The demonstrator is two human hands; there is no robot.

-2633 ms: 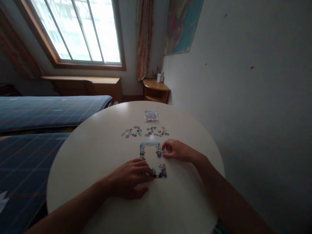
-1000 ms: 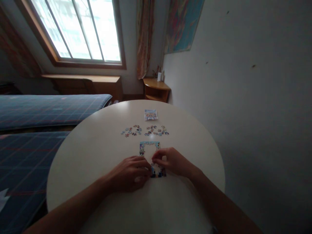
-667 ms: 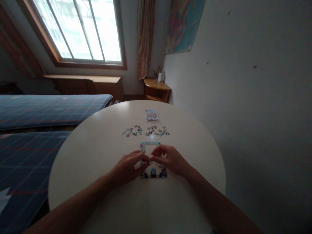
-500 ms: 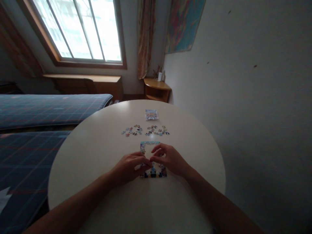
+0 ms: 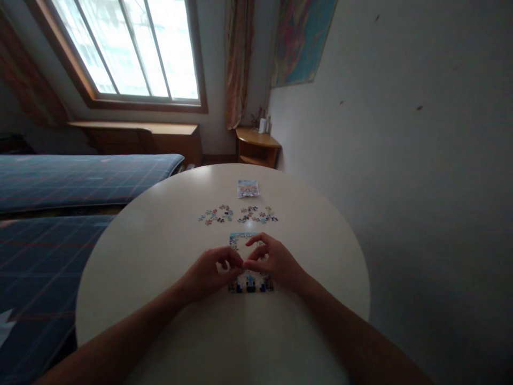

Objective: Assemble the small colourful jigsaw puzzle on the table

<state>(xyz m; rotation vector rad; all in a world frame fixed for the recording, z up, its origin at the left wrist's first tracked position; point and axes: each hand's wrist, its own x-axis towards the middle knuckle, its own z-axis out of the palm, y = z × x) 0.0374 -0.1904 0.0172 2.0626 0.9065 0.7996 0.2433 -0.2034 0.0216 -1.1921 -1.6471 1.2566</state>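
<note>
A partly assembled jigsaw puzzle lies on the round table in front of me, its border joined around a pale middle. Over its left side reaches my left hand, thumb and fingertips pinched together. My right hand comes in from the other side, thumb and fingers also in a pinch and the index finger raised. The fingertips of both hands meet above the middle of the puzzle. Whatever they hold between them is too small and covered to make out. The hands hide parts of the puzzle's sides.
Loose puzzle pieces lie beyond the puzzle in a left group and a right group. Behind them is a small picture packet. The white round table stands between a plaid mattress and a wall.
My left hand has drawn its fingers up into a tighter pinch, and the right fingertips have come slightly left to meet it. The loose pieces and the packet lie as before.
</note>
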